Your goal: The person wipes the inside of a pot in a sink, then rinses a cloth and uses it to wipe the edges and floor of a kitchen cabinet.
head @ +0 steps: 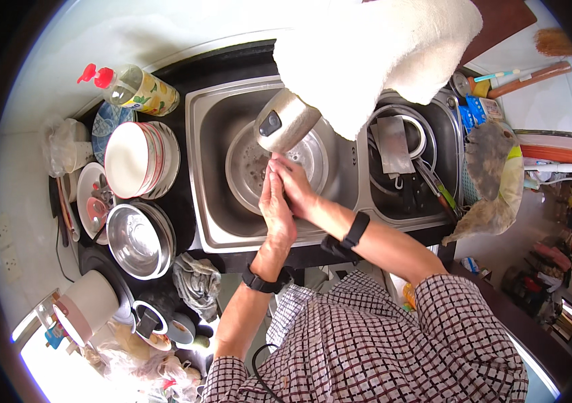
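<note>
My left hand (277, 209) and my right hand (296, 189) press together, palm to palm, above a round metal basin (234, 176) in the larger bowl of a steel sink (213, 221). Whether anything lies between the palms is hidden. My fingertips touch or nearly touch the underside of a rounded metallic tap head (291, 121) with a dark oval button. A white cloth (376, 60) hangs over the tap's upper part. The metal basin seems to hold some water with bubbles or specks. Each wrist wears a black band.
Left of the sink stand stacked plates (127, 158), metal bowls (132, 242), a pump bottle (150, 93) and a crumpled grey rag (198, 284). The smaller sink bowl at right holds a cleaver (394, 143), tongs (432, 181) and a pan. Dirty cloths (490, 161) lie beyond.
</note>
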A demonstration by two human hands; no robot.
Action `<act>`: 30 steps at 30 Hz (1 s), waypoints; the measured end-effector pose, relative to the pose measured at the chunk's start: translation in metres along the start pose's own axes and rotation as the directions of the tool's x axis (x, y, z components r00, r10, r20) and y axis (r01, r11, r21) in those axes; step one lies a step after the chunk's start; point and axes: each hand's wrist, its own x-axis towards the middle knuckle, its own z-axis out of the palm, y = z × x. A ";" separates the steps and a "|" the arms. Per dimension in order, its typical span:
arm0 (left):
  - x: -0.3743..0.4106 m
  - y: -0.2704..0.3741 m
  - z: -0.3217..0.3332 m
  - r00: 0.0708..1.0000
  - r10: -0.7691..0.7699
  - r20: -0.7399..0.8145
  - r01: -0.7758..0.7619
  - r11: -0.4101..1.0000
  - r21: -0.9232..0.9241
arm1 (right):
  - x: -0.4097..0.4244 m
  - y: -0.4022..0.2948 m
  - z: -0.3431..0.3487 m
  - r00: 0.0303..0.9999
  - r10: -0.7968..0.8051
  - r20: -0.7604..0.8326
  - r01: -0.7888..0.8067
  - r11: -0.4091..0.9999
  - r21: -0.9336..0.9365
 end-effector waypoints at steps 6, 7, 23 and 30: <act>0.013 0.016 -0.007 0.996 0.042 0.076 -0.053 0.987 0.150 | -0.008 0.011 0.002 0.994 0.103 -0.040 -0.097 0.987 0.130; 0.001 0.005 0.000 0.992 0.096 0.086 -0.109 0.980 0.164 | -0.004 0.008 -0.003 0.987 0.158 -0.017 -0.154 0.978 0.142; 0.019 0.025 -0.017 0.815 0.433 0.385 -0.573 0.505 0.645 | -0.013 -0.012 0.020 0.961 0.261 -0.085 -0.245 0.955 0.169; 0.033 0.019 -0.012 0.954 0.283 0.100 -0.300 0.901 0.312 | 0.018 0.015 0.007 0.967 0.050 -0.249 -0.147 0.909 -0.390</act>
